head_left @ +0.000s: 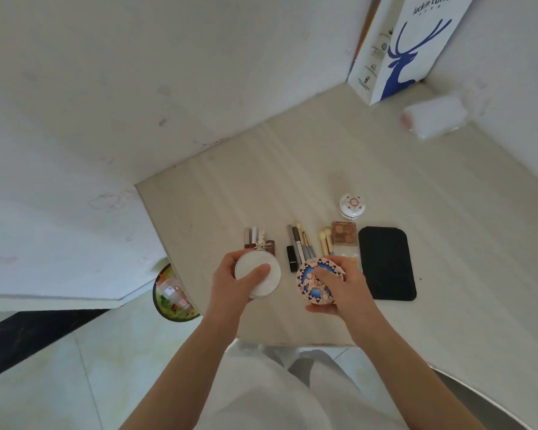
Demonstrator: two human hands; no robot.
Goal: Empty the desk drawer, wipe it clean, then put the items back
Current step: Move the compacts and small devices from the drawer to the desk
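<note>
Holding a white compact [258, 276] in your left hand [235, 285] and an ornate blue compact [316, 283] in your right hand [343, 288], fingers curled round each above the desk [261, 187] near edge, you seem mid-transfer between unseen drawer and desktop; judge each spot before releasing.

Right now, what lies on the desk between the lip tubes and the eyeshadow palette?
Head view: a black lipstick, grey pencils and small brushes lie between the lip tubes and eyeshadow palette.

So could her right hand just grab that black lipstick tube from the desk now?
Probably not yet: the right hand already grips the ornate blue compact. The black lipstick tube lies close and uncovered, so the way is free once the hand is emptied.
</note>
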